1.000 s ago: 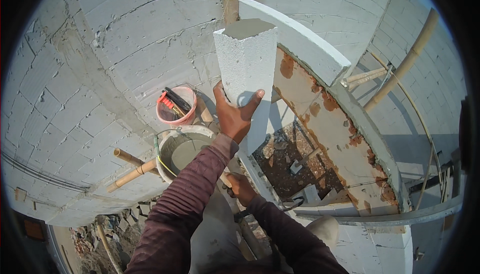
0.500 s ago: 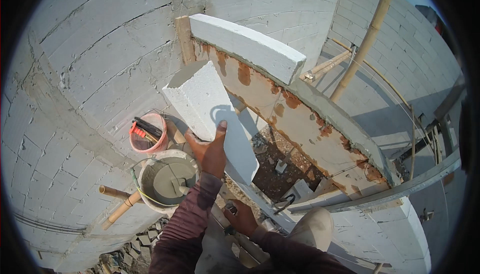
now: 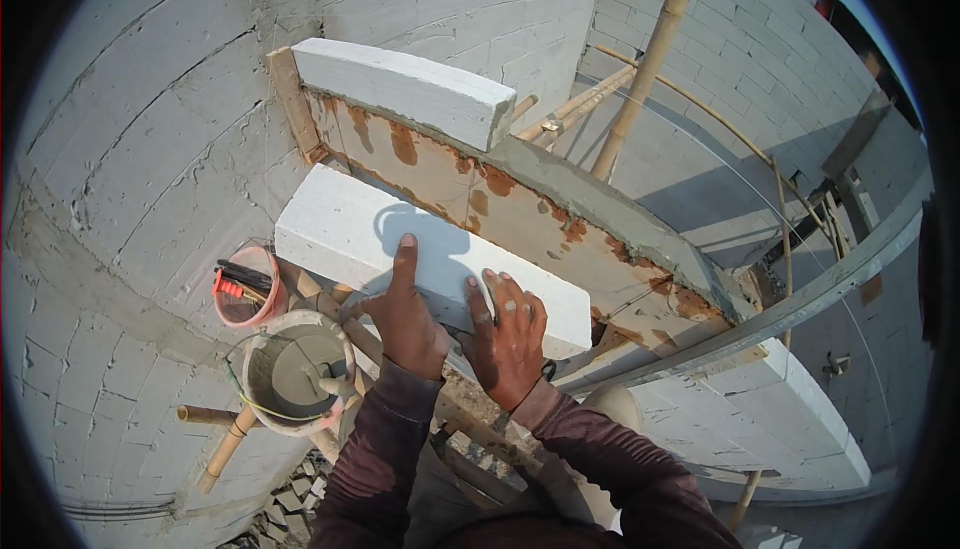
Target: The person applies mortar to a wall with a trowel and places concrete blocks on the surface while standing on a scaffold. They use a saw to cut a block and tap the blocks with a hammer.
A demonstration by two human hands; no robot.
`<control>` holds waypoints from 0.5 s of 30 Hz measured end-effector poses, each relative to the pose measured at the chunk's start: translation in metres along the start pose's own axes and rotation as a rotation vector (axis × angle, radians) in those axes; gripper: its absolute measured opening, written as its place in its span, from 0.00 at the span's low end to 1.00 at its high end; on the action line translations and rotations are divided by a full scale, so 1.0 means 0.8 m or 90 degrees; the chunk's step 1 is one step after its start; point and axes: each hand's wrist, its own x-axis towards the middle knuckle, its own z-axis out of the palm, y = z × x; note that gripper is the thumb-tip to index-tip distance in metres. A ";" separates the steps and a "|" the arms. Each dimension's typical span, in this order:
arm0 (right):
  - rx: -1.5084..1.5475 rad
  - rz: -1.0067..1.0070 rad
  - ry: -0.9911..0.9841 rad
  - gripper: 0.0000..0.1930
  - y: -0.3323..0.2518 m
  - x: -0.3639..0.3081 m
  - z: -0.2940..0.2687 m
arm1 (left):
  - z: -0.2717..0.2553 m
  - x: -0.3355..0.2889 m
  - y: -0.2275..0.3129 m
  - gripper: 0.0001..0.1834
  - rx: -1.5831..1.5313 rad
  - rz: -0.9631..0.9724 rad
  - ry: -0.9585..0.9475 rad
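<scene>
A long white aerated concrete block (image 3: 340,224) lies across in front of me, tilted, with my shadow on its upper face. My left hand (image 3: 405,324) grips its near edge, one digit stretched over the top and the others hidden below. Closer to the block's right end, my right hand (image 3: 505,339) rests with its fingers over the same edge. A thin pale item (image 3: 488,301) shows between the right fingers; its kind is unclear. Beyond the held block, another white block (image 3: 400,89) sits on the mortar bed (image 3: 600,199) topping the low wall.
On the left stand a bucket of grey mortar (image 3: 290,374) and a pink bucket (image 3: 262,304) with tools. Bamboo poles (image 3: 655,59) rise behind the wall. A long pale straightedge-like bar (image 3: 800,274) crosses at right. Rubble (image 3: 295,499) lies below, lower left.
My right hand has come up from below onto the block. The block has turned from steeply slanted to lying more crosswise, nearer the low wall. The view has shifted right.
</scene>
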 end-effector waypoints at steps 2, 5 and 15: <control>0.016 -0.017 -0.007 0.49 0.015 0.019 -0.021 | 0.019 -0.011 0.002 0.21 -0.023 0.014 0.005; 0.045 -0.027 -0.013 0.50 0.021 0.041 -0.059 | 0.056 -0.034 0.020 0.26 0.046 0.123 -0.025; 0.427 0.152 -0.242 0.40 0.097 0.113 -0.100 | 0.027 -0.077 -0.011 0.42 0.089 0.021 -0.021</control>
